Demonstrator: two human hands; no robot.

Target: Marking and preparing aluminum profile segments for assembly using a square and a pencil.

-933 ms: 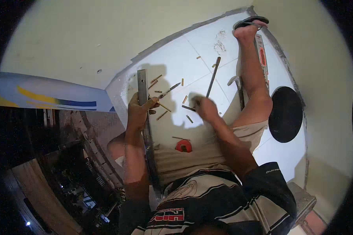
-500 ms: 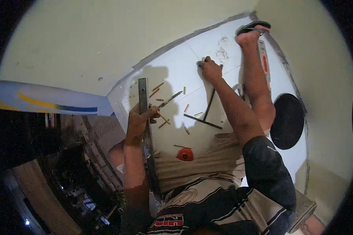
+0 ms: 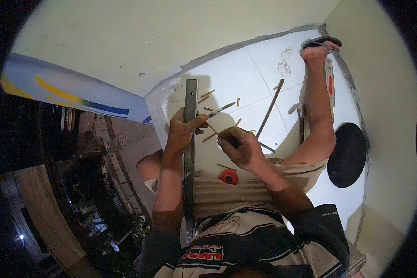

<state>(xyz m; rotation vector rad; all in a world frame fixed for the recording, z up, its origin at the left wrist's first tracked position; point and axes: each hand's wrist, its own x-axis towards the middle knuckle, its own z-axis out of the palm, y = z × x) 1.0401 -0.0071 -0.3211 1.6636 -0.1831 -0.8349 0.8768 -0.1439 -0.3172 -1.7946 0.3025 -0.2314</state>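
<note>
Fingers (image 3: 199, 121) of the left hand (image 3: 180, 132) clasp a metal bar (image 3: 191, 95) and thin rod (image 3: 211, 127); right hand (image 3: 241, 147) pinches its end.

Pale cream walls (image 3: 125, 28), white tiled floor (image 3: 259, 62), rough grey edging (image 3: 264, 39)

The bar (image 3: 191, 102) had a smooth metal face with a dull sheen. The short rods (image 3: 237, 102) had a brass-like metallic finish. The long rod (image 3: 270, 109) appeared as matt metal. The floor tiles (image 3: 259, 60) were smooth and glossy; the wall (image 3: 102, 28) was matt. The shorts (image 3: 236, 193) were matt cloth.
</note>
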